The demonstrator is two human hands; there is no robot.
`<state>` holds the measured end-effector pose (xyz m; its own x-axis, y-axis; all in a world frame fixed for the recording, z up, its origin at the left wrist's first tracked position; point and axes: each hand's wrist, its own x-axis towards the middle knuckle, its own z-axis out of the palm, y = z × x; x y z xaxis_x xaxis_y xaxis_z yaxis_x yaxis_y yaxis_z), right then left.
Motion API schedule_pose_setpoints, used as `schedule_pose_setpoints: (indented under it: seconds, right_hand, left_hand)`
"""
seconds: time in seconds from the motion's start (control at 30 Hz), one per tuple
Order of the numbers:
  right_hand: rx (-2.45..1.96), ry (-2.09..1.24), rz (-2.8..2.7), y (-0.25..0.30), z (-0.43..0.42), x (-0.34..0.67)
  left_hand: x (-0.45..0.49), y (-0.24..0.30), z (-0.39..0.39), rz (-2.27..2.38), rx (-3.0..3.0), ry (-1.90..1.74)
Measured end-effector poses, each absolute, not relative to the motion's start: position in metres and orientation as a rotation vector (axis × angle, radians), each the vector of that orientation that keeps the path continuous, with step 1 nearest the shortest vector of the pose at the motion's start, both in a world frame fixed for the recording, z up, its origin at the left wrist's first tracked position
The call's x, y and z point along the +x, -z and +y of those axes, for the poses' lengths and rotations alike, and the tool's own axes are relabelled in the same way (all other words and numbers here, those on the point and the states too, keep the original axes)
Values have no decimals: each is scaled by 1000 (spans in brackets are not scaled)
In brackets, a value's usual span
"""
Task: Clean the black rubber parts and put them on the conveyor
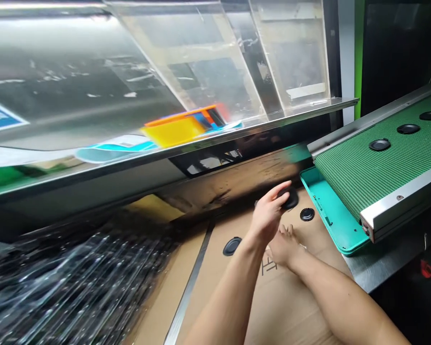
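My left hand (267, 215) is raised over the cardboard (290, 306), its thumb and fingers closed on a round black plastic cap (291, 199). Just below it, my right hand (283, 245) is low over the cardboard with its fingers curled. Whatever those fingers hold, if anything, is hidden. One black cap (232, 246) lies on the cardboard left of my hands, and another black cap (307, 214) lies to their right, close to a teal tray (330, 211).
A green conveyor belt (391, 165) carrying several black caps (379, 144) slopes down from the right, its end over the teal tray. Stacked clear plastic trays (75, 287) fill the lower left. A yellow bin (175, 133) stands behind the metal ledge (273, 117).
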<state>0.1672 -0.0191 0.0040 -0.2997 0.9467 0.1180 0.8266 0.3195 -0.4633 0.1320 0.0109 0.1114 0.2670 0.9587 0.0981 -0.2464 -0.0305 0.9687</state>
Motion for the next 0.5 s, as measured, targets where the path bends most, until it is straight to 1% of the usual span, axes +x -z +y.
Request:
schedule_pose_setpoints:
  seconds: [0.13,0.23,0.3,0.4,0.5]
  right_hand:
    - [-1750,-253,-2147,-3,-15,164]
    - [-1748,-195,-1915,-5,-14,167]
    - [-1637,-249,-1868,-6,-15,166]
    - [-1448,-319,-1985,-6,-21,157]
    - [-1417,-277,-2099,-4,-26,149]
  left_hand:
    - [39,-39,12,1026,873,-1334]
    - [15,0,12,1053,689,-1399]
    - [15,11,13,979,567,-1379]
    - [19,9,14,803,408,-1341]
    - [19,2,12,635,360,-1291]
